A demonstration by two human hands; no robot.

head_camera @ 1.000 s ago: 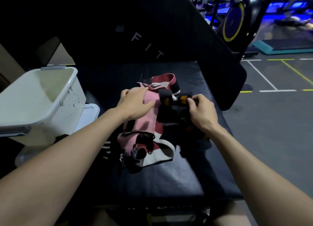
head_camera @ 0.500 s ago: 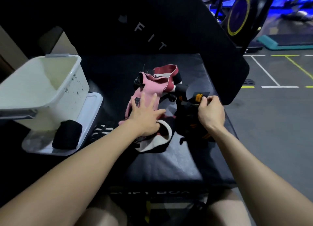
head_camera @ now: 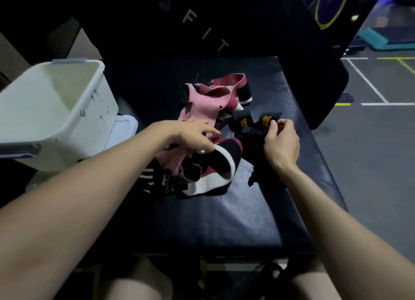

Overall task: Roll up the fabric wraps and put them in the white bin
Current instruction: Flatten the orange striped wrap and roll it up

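A heap of fabric wraps lies on the black padded box (head_camera: 224, 221): a pink wrap (head_camera: 202, 104), a maroon, black and white wrap (head_camera: 215, 165) and a black wrap with orange marks (head_camera: 251, 129). My left hand (head_camera: 193, 135) rests on the pink and maroon wraps, fingers spread. My right hand (head_camera: 280, 142) pinches the black and orange wrap at its upper end. The white bin (head_camera: 89, 111) stands at the left, tilted, and looks empty inside.
A white lid (head_camera: 125, 124) lies under the bin. A black pad with white letters (head_camera: 202, 25) leans behind the box. Grey gym floor with painted lines (head_camera: 368, 84) is at the right, with exercise machines beyond. My knees are below the box's front edge.
My left hand slid down the pink wrap toward me and now lies across the heap. My right hand stayed on the black and orange wrap. The camera view dipped and shifted.
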